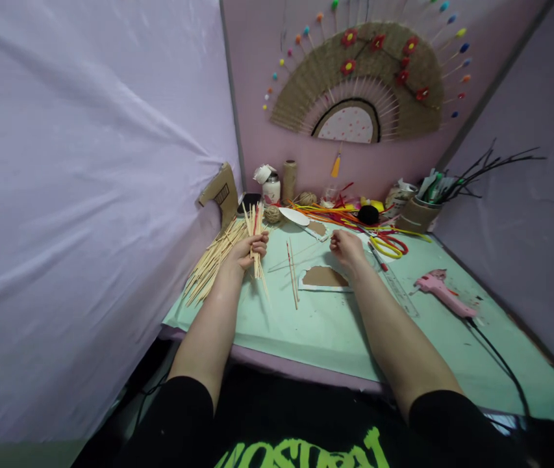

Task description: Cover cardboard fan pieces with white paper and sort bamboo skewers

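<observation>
My left hand (252,249) is closed round an upright bundle of thin wooden sticks (256,218), a few of them marked red. Under and beside it a large heap of similar sticks (215,263) covers the table's left side. My right hand (346,248) is pinched at the end of a thin, pale wooden stick (301,254), which slants down to the left and looks faint. Two sticks with red marks (293,279) lie between the hands. Near my right wrist rests a half-round cardboard piece (325,276) with a white edge.
A pink glue gun (445,296) with a black cord lies right, past a clear ruler (398,289). Scissors with red and yellow handles (388,246), colourful pipe cleaners (315,213) and a pot of pens and twigs (417,214) stand farther back. A decorated fan (369,78) hangs behind.
</observation>
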### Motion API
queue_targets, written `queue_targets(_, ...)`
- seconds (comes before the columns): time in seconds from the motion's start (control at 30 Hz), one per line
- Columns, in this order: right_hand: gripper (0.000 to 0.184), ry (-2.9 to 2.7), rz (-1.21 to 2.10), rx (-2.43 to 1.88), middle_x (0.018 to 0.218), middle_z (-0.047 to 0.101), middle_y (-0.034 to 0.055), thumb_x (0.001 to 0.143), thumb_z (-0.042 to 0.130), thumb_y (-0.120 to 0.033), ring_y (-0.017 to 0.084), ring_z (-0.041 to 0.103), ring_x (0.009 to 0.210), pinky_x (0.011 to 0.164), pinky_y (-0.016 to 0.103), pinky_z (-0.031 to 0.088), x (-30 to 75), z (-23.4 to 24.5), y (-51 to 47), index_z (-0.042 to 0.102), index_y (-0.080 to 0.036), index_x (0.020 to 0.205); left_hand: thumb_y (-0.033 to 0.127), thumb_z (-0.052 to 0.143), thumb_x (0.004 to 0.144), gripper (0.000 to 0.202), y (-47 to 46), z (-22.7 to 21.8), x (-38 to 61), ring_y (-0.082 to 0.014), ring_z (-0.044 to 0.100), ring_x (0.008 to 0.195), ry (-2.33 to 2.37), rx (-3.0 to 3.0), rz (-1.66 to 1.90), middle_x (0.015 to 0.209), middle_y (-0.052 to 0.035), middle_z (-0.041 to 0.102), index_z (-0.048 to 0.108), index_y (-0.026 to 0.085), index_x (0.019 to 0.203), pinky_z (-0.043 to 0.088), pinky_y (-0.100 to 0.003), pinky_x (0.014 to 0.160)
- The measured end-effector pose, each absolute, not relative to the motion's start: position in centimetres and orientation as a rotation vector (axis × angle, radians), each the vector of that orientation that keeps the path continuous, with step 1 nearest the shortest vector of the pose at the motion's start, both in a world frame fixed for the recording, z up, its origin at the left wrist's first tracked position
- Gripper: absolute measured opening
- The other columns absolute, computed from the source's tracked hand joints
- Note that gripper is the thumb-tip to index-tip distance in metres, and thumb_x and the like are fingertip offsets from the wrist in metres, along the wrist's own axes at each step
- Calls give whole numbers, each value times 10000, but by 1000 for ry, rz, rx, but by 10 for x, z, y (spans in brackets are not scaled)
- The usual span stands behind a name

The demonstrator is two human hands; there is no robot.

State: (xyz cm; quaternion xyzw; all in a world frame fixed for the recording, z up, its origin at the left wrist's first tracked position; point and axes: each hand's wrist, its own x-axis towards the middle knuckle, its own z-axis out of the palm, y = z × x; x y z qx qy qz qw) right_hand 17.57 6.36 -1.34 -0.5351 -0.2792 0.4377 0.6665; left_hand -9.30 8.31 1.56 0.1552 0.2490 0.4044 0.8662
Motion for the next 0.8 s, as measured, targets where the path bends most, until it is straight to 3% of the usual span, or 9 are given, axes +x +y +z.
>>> queue_targets(0.23,175,-885,1216,-1494,409,442,-35,613,633,-128,66,365,381,338,168,282,149,-17,92,482,-185,544,19,400,893,199,78,6,-83,4,392,396,574,500,700,711,-23,532,585,73,942,307,-93,354)
queue_targets(0.37,177,-1047,1146,-1662,411,479,-5,557,637,-65,124,448,426,387,223,340,132,-16,114,511,-186,531,22,447,872,227,74,5,-80,-13,442,435,577,534,681,743,-33,553,604,77,1026,353,-107,385)
queue_targets(0.47,199,-1157,966,-1727,470,518,30,541,645,-49,203,563,575,517,284,422,127,-15,117,509,-190,507,12,456,859,267,72,5,-78,-16,459,445,565,542,662,743,-29,558,602,78,1073,365,-108,398)
queue_targets(0.53,167,-1221,851,-1728,544,564,47,556,651,-78,236,602,706,629,308,449,125,-13,112,529,-187,519,6,460,853,276,71,5,-76,-14,456,439,559,550,662,736,-29,560,600,73,1081,358,-108,398)
queue_targets(0.63,28,-1357,690,-1597,669,630,39,632,638,-181,208,599,773,719,303,447,120,-12,96,611,-177,629,-2,459,846,292,72,3,-74,-21,473,451,559,570,675,737,-34,575,595,76,1092,376,-115,415)
queue_targets(0.73,176,-1433,638,-1355,740,655,32,728,603,-338,160,571,704,668,276,448,111,-14,79,649,-170,758,-9,474,828,294,72,0,-72,-48,541,516,570,610,678,768,-53,603,601,89,1075,415,-129,449)
queue_targets(0.8,301,-1384,806,-1276,760,658,39,760,585,-454,142,548,650,589,254,437,104,-17,71,649,-164,812,-6,473,830,263,71,-2,-70,-42,520,493,562,634,662,749,-47,596,609,91,1034,394,-124,430)
